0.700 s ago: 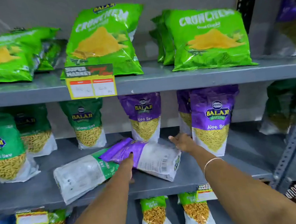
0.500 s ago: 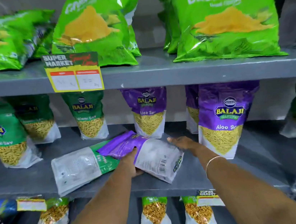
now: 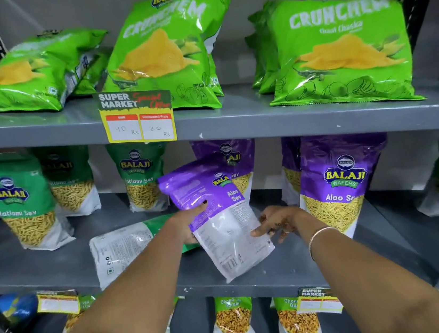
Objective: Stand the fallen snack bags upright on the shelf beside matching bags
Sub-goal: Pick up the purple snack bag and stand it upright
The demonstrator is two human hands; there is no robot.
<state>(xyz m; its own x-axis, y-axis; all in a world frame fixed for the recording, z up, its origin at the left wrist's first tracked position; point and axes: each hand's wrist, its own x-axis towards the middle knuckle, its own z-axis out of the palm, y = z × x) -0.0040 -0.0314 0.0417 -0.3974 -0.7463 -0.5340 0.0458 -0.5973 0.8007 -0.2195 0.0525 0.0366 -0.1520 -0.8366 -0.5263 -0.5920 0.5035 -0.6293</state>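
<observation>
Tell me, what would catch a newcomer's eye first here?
Dead centre, the left hand and right hand lift a purple bag, tilted, off the middle shelf. Left of it a green bag lies flat on that shelf. On the shelf above, bright green Crunchem bags lean behind a yellow price tag.

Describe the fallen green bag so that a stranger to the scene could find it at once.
Find the grey metal middle shelf. Near its front edge, left of the person's left hand, lies the green and white plastic snack bag. Unlike the upright green Ratlami Sev bags behind it, it lies flat, its printed white back facing up.
</observation>
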